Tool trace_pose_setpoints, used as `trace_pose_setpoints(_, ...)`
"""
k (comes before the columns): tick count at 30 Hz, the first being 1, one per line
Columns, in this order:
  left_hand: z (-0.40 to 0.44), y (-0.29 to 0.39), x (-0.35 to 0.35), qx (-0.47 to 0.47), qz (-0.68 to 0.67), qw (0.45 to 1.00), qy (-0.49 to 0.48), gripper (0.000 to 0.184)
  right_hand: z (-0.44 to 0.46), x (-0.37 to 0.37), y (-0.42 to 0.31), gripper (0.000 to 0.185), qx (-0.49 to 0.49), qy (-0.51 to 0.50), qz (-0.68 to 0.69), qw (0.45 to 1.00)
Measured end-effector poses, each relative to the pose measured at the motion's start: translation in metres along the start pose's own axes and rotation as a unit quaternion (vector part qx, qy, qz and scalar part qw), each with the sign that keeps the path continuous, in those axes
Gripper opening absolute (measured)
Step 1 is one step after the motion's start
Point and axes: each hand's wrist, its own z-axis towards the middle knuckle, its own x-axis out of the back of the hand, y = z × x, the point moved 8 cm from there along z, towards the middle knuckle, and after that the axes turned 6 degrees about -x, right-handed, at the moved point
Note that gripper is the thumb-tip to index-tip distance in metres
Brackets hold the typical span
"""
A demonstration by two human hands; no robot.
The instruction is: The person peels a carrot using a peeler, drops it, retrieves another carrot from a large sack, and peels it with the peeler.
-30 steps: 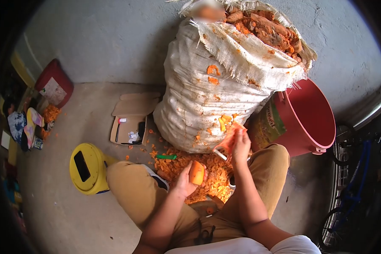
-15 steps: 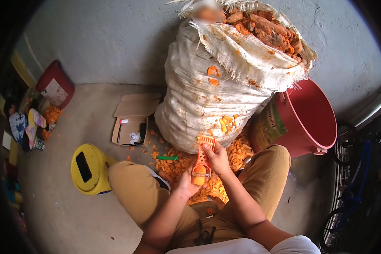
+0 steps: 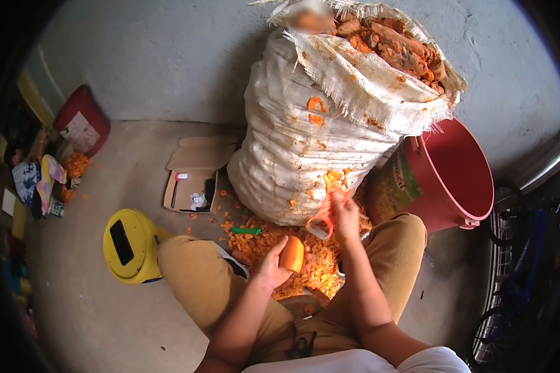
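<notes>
Head view: left hand [image 3: 271, 265] holds vegetable [image 3: 292, 254] (orange); right hand [image 3: 347, 219] holds peeler [image 3: 327, 209].

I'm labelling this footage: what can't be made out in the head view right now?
In the head view:
Peeler: blurred, its grip partly covered by the right hand.
Orange piece: underside hidden by the left hand.
White sack: lower contents hidden by its own wall.
Patch at the sack's mouth: blurred out.
Blue frame: details lost in shadow.

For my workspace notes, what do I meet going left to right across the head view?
Dark red bucket, yellow bucket, open cardboard box, orange root vegetable, vegetable peeler, large red bucket, blue bicycle frame.
</notes>
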Motion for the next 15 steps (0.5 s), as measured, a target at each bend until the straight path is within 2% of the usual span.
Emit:
trace_pose_setpoints(2, 0.001, 0.000, 0.001, 0.005, 0.013, 1.000, 0.014, 0.036, -0.022, -0.030, 0.004, 0.018, -0.046, -0.075, -0.039, 0.995)
trace_pose_setpoints(4, 0.005, 0.003, 0.003, -0.019, -0.015, 0.999, -0.029, 0.033, -0.038, -0.055, 0.007, 0.018, -0.034, -0.145, 0.004, 0.989)
trace_pose_setpoints(6, 0.008, 0.005, 0.000, -0.042, -0.044, 0.995, -0.073, 0.031, -0.051, -0.067, 0.006, 0.021, -0.026, -0.175, -0.058, 0.983)
trace_pose_setpoints(7, 0.010, 0.008, 0.004, -0.068, -0.051, 0.996, -0.020, 0.028, -0.053, -0.068, 0.007, 0.021, -0.003, -0.174, -0.081, 0.982)
trace_pose_setpoints(12, 0.010, 0.011, 0.001, -0.072, -0.089, 0.992, -0.047, 0.029, -0.049, -0.064, 0.009, 0.025, 0.070, -0.124, -0.173, 0.975)
trace_pose_setpoints(15, 0.010, 0.013, 0.002, -0.068, -0.101, 0.992, -0.031, 0.030, -0.044, -0.060, 0.015, 0.022, 0.029, -0.128, -0.126, 0.983)
